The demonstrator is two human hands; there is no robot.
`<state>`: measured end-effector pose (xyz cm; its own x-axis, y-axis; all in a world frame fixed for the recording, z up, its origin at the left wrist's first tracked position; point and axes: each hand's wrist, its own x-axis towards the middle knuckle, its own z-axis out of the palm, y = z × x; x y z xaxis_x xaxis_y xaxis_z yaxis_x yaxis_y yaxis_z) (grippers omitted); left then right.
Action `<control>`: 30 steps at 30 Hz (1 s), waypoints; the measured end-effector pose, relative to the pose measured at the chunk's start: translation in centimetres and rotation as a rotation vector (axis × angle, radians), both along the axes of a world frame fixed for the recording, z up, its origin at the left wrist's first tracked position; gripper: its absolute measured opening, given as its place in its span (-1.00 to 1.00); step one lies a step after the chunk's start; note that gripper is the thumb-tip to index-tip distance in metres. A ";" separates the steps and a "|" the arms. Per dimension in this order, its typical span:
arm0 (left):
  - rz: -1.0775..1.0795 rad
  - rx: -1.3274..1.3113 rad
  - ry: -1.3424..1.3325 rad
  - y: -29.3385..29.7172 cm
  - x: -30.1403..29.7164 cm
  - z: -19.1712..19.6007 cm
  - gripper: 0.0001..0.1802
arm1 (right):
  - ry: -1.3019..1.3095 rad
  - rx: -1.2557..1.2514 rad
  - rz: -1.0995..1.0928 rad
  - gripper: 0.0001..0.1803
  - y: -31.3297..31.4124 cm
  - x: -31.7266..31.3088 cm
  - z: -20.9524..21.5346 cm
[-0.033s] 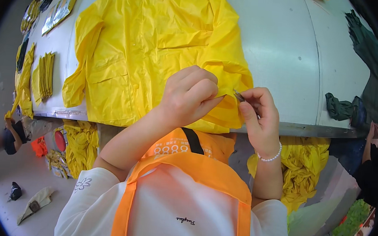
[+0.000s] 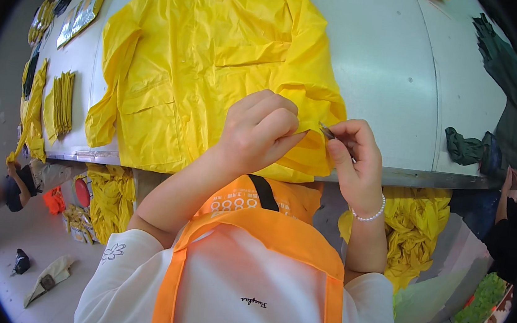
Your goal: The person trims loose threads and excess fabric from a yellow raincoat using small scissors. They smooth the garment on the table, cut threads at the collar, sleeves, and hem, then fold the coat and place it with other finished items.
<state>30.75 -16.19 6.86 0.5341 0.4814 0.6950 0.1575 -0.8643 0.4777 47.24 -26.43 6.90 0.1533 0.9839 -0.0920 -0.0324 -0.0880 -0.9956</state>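
Note:
A yellow raincoat [image 2: 172, 85] lies spread on the table, its front facing up and its lower edge close to me. My left hand [image 2: 260, 127] is closed in a pinch on the coat's fabric near the right sleeve end, knuckles upward. Within my right hand [image 2: 356, 161] are small metal thread snips [image 2: 327, 131], their pointed tip directed at the raised yellow fold. The fingers cover most of the snips. Between the two hands the fabric stands up in a loose fold; the exact spot under the left fingertips is hidden.
The pale table [image 2: 384, 80] has a metal front edge. At left lie folded yellow garments [image 2: 60, 105] and a flat packet [image 2: 83, 14]. Dark green garments [image 2: 506, 79] lie at right. Yellow heaps [image 2: 413, 232] hang below the edge. Other people [image 2: 511, 217] stand at both sides.

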 end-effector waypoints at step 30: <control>-0.187 -0.960 0.609 -3.8 -11.7 -4.8 -0.75 | -1.587 -0.280 -0.728 -0.57 20.6 30.0 -20.8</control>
